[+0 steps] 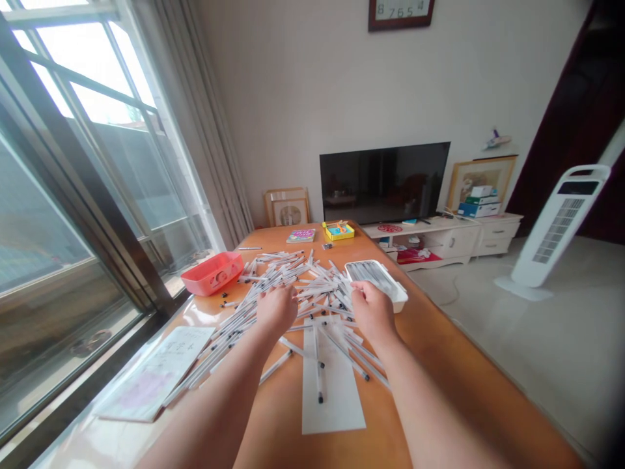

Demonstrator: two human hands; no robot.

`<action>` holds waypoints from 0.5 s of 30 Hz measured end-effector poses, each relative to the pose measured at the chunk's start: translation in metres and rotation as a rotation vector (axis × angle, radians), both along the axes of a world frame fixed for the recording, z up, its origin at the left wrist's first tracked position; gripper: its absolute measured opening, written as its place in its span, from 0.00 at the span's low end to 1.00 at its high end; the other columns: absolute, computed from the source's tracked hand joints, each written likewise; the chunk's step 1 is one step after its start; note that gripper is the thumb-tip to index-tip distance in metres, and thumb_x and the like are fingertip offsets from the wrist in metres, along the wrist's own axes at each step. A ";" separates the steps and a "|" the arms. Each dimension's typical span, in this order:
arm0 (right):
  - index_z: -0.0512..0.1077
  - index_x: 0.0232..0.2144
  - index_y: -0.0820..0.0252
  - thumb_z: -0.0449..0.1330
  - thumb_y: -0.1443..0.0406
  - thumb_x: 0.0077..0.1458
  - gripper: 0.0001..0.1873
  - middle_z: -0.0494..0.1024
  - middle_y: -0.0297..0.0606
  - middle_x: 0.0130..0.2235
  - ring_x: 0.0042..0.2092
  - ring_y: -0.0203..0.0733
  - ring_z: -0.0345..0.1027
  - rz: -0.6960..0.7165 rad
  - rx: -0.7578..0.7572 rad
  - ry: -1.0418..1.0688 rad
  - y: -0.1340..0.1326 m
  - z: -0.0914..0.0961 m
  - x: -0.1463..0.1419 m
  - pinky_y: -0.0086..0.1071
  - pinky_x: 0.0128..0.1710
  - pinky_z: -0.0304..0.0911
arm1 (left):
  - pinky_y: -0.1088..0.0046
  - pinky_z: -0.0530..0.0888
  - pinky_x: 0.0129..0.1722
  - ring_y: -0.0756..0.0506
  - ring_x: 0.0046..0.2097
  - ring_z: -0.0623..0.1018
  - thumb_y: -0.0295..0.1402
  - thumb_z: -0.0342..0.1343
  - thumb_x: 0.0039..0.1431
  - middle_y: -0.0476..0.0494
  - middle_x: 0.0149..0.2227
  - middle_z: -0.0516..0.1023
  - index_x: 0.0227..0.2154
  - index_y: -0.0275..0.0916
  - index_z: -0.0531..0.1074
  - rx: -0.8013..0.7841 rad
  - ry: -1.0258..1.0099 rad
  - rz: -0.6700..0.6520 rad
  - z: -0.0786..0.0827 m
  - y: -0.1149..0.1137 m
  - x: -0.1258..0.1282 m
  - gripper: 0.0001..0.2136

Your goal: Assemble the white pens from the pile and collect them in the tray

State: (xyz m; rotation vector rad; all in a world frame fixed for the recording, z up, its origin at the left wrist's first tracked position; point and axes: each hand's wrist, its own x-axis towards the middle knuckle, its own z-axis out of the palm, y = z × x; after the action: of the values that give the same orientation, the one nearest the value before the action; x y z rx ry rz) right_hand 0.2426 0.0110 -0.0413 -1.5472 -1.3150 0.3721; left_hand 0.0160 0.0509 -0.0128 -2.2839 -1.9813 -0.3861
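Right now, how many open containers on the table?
3: a coral basket left of the pens, a white tray by the right hand, and a yellow box toward the far end of the table.

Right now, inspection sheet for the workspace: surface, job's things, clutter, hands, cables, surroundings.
Surface: brown table, glossy in places.
Job's things: pens scattered thickly, more in the white container; red tray left of them, inside unclear.
Clutter: white sheet with pens across it; booklet at near left; yellow box and pink book at far end.
Hands: left hand over the scattered pens; right hand at the white container's near-left side; grips hidden.
Cables: thin cord on floor right of table.
Surroundings: window left, television ahead, tower fan right.
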 end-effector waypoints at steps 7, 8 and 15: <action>0.79 0.43 0.55 0.52 0.60 0.59 0.17 0.83 0.40 0.39 0.42 0.47 0.75 -0.019 0.056 0.031 -0.002 0.006 -0.001 0.34 0.44 0.64 | 0.57 0.67 0.51 0.35 0.53 0.73 0.34 0.51 0.60 0.37 0.50 0.78 0.45 0.45 0.77 -0.031 0.013 -0.107 -0.022 0.045 0.030 0.13; 0.79 0.42 0.55 0.52 0.60 0.59 0.17 0.83 0.40 0.39 0.42 0.47 0.75 -0.020 0.054 0.034 -0.002 0.006 -0.001 0.34 0.43 0.64 | 0.58 0.67 0.51 0.35 0.53 0.73 0.34 0.51 0.60 0.37 0.50 0.78 0.45 0.45 0.77 -0.034 0.011 -0.115 -0.025 0.049 0.034 0.14; 0.78 0.42 0.55 0.52 0.60 0.60 0.16 0.83 0.39 0.39 0.43 0.47 0.75 -0.031 0.061 0.042 -0.003 0.008 -0.002 0.34 0.44 0.64 | 0.57 0.68 0.50 0.35 0.51 0.74 0.35 0.52 0.59 0.36 0.46 0.78 0.43 0.43 0.78 -0.052 -0.001 -0.144 -0.034 0.067 0.048 0.13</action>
State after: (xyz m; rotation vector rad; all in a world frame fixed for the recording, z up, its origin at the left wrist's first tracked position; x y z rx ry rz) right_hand 0.2408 0.0076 -0.0332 -1.4995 -1.2577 0.3401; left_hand 0.0645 0.1182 -0.0466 -2.4664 -1.8546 -0.3515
